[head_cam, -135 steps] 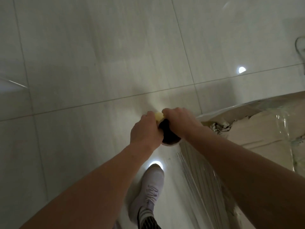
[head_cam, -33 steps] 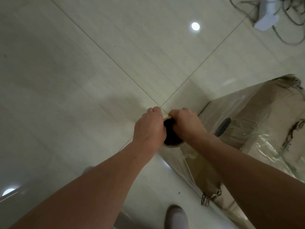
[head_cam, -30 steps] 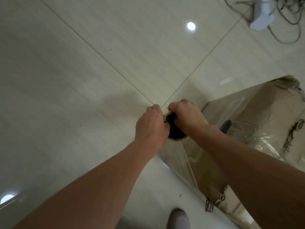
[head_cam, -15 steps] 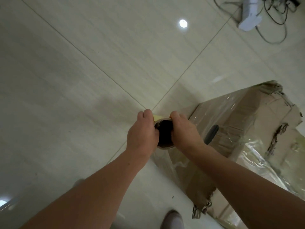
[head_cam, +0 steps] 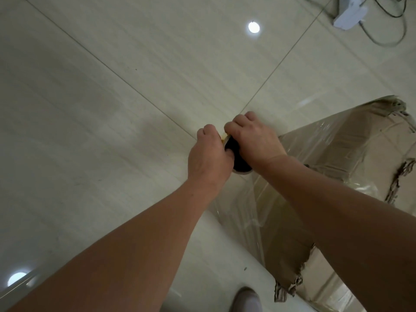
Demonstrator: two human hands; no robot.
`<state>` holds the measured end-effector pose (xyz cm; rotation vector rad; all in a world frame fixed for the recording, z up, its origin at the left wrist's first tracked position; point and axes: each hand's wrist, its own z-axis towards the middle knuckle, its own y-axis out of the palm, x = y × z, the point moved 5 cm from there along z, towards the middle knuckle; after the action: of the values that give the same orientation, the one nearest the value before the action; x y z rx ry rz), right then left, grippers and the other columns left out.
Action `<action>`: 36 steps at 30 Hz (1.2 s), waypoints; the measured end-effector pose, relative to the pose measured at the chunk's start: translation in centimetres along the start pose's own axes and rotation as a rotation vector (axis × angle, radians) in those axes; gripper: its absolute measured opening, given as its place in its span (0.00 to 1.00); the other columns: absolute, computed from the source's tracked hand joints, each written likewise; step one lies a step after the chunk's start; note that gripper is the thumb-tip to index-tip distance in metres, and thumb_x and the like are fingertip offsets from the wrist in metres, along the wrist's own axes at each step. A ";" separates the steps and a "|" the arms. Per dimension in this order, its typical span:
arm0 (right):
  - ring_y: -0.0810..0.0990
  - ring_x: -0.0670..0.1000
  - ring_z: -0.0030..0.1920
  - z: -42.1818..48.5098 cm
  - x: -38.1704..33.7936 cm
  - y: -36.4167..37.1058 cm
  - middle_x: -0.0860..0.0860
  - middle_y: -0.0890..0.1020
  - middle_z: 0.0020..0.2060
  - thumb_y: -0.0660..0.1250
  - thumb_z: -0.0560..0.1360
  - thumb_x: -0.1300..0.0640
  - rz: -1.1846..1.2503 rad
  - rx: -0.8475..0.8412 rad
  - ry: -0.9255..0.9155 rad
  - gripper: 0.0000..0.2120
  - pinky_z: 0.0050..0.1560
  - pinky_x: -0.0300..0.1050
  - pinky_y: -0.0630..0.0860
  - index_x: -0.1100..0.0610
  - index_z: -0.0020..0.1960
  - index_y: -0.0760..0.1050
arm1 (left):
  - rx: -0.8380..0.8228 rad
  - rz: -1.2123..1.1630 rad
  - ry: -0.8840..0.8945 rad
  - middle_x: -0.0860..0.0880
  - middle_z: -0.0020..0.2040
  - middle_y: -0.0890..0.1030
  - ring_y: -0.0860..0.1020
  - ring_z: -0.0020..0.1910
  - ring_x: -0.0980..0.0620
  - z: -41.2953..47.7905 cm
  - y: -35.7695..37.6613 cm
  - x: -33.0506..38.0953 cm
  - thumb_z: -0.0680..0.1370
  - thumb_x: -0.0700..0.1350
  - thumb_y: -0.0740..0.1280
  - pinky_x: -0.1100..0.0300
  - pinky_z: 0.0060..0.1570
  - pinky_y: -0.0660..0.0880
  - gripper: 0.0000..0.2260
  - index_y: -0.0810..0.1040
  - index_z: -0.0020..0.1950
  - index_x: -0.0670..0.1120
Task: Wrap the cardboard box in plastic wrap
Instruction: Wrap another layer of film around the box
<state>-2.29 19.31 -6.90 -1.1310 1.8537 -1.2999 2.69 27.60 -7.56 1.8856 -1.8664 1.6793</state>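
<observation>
A large brown cardboard box (head_cam: pixel 351 152) with torn edges stands on the floor at the right, its near faces covered by shiny clear film. Both my hands hold the plastic wrap roll (head_cam: pixel 239 162) upright just left of the box's corner; I see only its dark hollow core end and a bit of yellow rim. My left hand (head_cam: pixel 208 154) grips the roll from the left and my right hand (head_cam: pixel 254 140) grips it from the right. A clear sheet of film (head_cam: pixel 238 212) stretches from the roll down and right onto the box.
Glossy pale floor tiles (head_cam: pixel 112 109) spread to the left and ahead. A white power strip (head_cam: pixel 350 13) with tangled cables lies on the floor at the top right. The toe of my shoe (head_cam: pixel 246 300) shows at the bottom edge, close to the box.
The view has swung around the box's corner. My hands and the roll moved a little further along beside the box, and more film now lies over the near face.
</observation>
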 end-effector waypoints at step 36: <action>0.69 0.50 0.43 -1.0 3.6 -0.8 0.53 0.71 0.50 0.62 0.75 0.64 0.448 0.185 0.274 0.11 0.40 0.45 0.68 0.60 0.56 0.66 | 0.056 0.162 0.167 0.43 0.56 0.70 0.74 0.45 0.45 2.7 -0.8 2.1 0.76 0.36 0.63 0.55 0.38 0.69 0.12 0.65 0.57 0.41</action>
<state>-4.52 16.42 -5.78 -0.4202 1.9811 -1.3676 4.38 24.63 -6.90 1.5923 -1.9712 1.8888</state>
